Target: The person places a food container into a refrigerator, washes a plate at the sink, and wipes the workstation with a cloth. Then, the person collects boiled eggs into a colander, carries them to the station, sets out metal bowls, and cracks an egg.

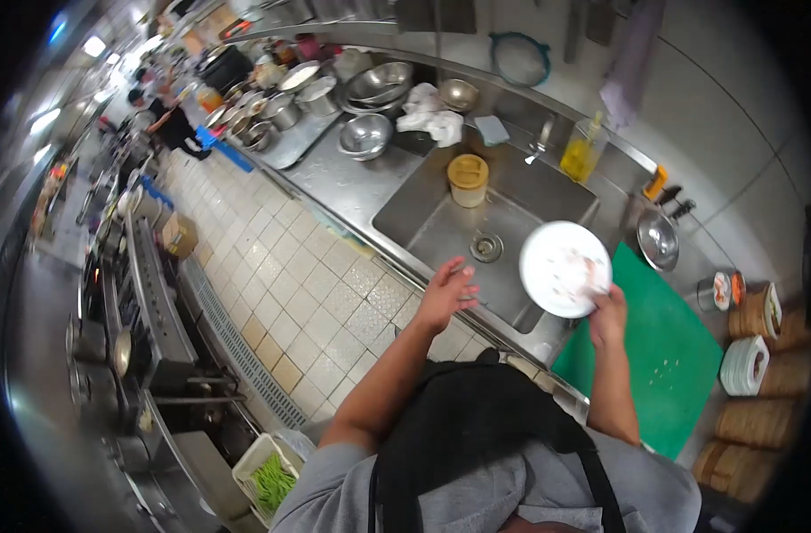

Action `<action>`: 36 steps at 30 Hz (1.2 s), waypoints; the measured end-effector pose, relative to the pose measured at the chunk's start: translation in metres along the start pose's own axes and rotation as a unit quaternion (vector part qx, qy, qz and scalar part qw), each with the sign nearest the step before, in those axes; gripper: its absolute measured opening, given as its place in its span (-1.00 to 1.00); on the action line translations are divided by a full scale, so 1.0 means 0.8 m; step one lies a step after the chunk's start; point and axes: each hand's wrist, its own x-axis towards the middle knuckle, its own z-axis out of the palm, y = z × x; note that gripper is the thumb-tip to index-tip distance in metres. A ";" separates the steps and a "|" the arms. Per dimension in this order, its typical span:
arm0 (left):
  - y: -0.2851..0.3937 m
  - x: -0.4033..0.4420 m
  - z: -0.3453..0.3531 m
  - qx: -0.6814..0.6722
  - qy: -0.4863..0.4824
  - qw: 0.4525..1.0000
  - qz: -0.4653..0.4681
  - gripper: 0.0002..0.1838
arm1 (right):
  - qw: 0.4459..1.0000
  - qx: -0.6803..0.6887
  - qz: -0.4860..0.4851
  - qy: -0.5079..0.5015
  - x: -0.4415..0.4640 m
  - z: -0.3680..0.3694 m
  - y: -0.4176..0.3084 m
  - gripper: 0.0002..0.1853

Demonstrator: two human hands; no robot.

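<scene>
A round white plate (pixel 545 253) with reddish-brown bits of food on it is in my right hand (pixel 609 316), gripped by its near edge. It is over the right part of the steel sink (pixel 432 240), beside the green cutting board (pixel 659 355). My left hand (pixel 451 296) hovers near the sink's front edge, its fingers apart and nothing in them. Inside the sink stands a tub with a yellow-brown lid (pixel 469 172), behind the drain (pixel 486 247). A few pale crumbs lie on the board.
Metal bowls (pixel 365 135) and white cloths (pixel 432 115) sit left of the sink. A faucet (pixel 540 142) and yellow liquid bottle (pixel 580 155) stand behind it. Stacked white dishes (pixel 743 367) and bamboo steamers (pixel 756 422) line the right. A person (pixel 170 124) stands down the tiled aisle.
</scene>
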 end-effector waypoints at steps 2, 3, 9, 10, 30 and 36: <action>0.004 0.032 0.008 -0.098 -0.044 0.994 -0.025 -0.49 | 0.994 -0.021 0.061 -0.083 -0.007 0.076 -0.008 -0.60; 0.012 0.046 0.011 -0.120 -0.066 0.990 -0.037 -0.51 | 0.991 -0.048 0.077 -0.096 0.007 0.092 0.013 -0.59; 0.055 0.124 -0.026 -0.117 -0.047 0.991 0.042 -0.67 | 0.966 -0.084 0.182 -0.165 0.048 0.204 0.016 -0.61; 0.064 0.135 -0.036 -0.101 -0.027 0.993 0.048 -0.67 | 0.972 -0.098 0.158 -0.145 0.072 0.212 0.026 -0.55; 0.114 0.296 -0.125 0.030 -0.089 0.991 -0.094 -0.64 | 0.699 -0.633 -0.298 0.150 0.421 0.257 0.146 -0.50; 0.047 0.359 -0.047 0.155 -0.098 0.983 -0.016 -0.66 | 0.788 -0.521 -0.285 0.163 0.317 0.282 0.114 -0.45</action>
